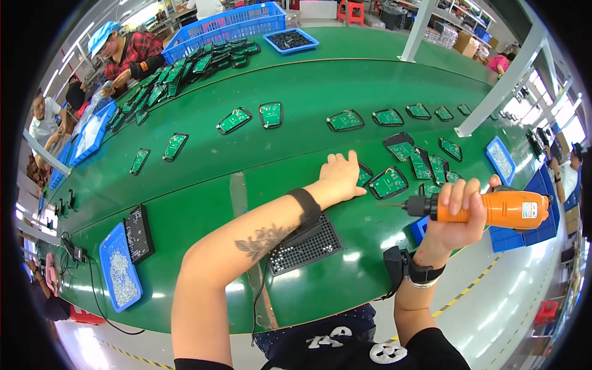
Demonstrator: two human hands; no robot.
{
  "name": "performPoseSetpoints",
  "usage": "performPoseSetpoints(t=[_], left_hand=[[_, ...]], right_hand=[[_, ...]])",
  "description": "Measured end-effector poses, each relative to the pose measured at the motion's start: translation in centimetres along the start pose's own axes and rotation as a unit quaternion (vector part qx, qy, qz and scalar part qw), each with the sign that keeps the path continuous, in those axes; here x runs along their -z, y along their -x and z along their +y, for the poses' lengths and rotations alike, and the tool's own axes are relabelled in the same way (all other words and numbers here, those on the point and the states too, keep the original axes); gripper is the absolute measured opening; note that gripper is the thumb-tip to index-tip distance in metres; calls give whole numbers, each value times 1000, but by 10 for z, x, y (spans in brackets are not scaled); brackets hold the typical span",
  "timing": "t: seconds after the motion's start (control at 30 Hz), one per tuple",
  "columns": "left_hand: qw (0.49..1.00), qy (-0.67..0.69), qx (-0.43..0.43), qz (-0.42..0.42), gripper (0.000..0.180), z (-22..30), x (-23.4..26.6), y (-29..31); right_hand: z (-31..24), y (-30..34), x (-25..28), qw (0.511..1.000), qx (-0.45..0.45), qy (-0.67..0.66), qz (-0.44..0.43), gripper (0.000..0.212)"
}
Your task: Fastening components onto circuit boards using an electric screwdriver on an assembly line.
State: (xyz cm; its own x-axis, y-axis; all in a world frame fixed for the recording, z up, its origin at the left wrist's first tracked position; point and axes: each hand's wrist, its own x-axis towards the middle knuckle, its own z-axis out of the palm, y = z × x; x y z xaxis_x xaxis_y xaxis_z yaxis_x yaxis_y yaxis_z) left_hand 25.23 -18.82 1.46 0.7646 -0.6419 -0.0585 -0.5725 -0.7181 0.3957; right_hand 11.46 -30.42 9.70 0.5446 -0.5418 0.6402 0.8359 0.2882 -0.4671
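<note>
My right hand [459, 213] is wrapped round an orange electric screwdriver [515, 208]; its thin bit points left, above the green table. My left hand [338, 177] reaches forward with thumb and index finger apart, beside a green circuit board in a black casing [364, 175] that it partly covers. Just right of that lies another circuit board in a casing [389, 182]. Several more cased boards [421, 165] are heaped beyond the screwdriver. Beneath my left forearm sits a black perforated screw tray [308, 246], partly hidden by the arm.
Cased boards [271, 115] are spaced along the green belt [296, 86] ahead, with a large pile [179, 74] far left. Blue trays of small parts [121, 268] stand left and right [500, 160]. A grey post [493, 80] rises at right. A co-worker [132, 52] sits far left.
</note>
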Motion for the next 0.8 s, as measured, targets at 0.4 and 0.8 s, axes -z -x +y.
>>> performPoseSetpoints(t=[0.4, 0.8], left_hand=[[998, -27, -30, 54, 63, -17, 37, 32], [992, 111, -42, 29, 52, 7, 4, 260]], right_hand=[[24, -8, 14, 999, -43, 0, 14, 32], [75, 28, -28, 958, -212, 121, -152, 39]])
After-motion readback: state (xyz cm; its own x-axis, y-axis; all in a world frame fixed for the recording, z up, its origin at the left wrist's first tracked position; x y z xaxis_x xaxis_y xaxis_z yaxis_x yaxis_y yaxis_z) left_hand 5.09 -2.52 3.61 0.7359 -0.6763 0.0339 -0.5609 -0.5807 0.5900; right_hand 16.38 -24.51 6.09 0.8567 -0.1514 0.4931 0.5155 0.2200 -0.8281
